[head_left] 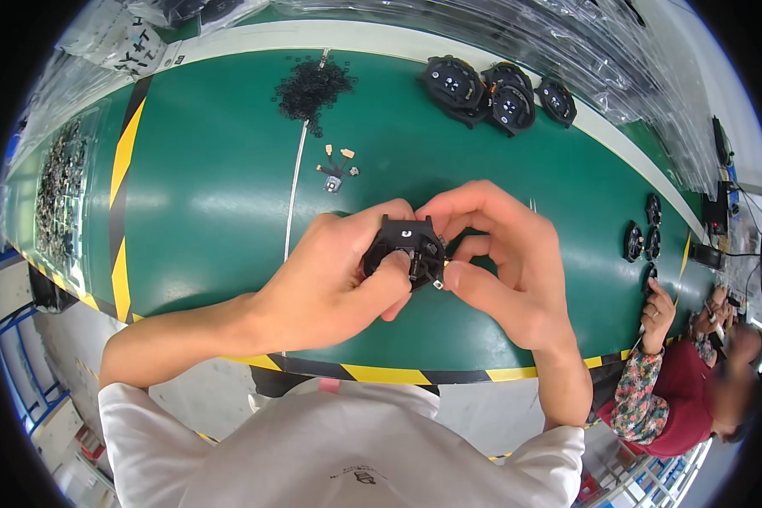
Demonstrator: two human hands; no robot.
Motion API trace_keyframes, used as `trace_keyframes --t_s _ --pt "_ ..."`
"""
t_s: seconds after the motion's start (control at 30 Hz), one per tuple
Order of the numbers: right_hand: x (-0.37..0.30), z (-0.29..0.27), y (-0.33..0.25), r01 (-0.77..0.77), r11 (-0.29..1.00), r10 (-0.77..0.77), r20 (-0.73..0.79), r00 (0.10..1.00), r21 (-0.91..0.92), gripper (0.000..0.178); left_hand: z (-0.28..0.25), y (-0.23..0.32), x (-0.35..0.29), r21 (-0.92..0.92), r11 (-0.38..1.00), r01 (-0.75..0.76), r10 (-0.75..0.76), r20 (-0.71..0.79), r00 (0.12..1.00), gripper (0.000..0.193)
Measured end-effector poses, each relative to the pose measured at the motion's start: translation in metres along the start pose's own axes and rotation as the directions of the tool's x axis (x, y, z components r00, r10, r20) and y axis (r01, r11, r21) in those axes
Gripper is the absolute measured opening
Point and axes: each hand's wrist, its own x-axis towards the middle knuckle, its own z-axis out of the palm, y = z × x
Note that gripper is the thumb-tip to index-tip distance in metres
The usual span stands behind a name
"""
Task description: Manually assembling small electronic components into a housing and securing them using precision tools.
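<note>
Over the near part of the green table, my left hand (326, 284) grips a round black watch case (408, 231), its thumb pressed onto the inner parts. My right hand (512, 275) curls in from the right, fingers bent. Its thumb tip meets a small flex cable with a pale end (438, 285) that sticks out of the case's lower right side. The right index fingertip is close to the case's upper edge. My fingers hide much of the case's inside. Just beyond lies a little cluster of flex cables with gold-coloured connectors (336, 169).
A heap of small black rings (313, 89) lies at the far middle. Several black watch cases (512, 102) sit at the far right. On the left is a clear tray of small parts (59, 195). A co-worker's hand (657, 315) works near other black cases (634, 241).
</note>
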Motion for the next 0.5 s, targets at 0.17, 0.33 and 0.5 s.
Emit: trace_keyframes --t_s 0.17,0.33,0.5 --pt "0.001 0.003 0.000 -0.002 1.000 0.002 -0.006 1.000 0.015 0.042 0.000 -0.008 -0.001 0.027 0.998 -0.058 0.059 -0.032 0.998 0.010" --pt "0.001 0.004 0.004 0.043 0.999 -0.043 -0.003 0.999 0.004 0.038 0.003 -0.017 -0.001 0.030 0.994 -0.103 0.106 -0.098 0.990 0.016" --pt "-0.001 0.014 0.006 0.181 0.963 -0.196 -0.058 0.979 -0.202 0.032 0.007 -0.025 -0.005 0.059 0.979 -0.197 0.199 -0.035 0.979 0.018"
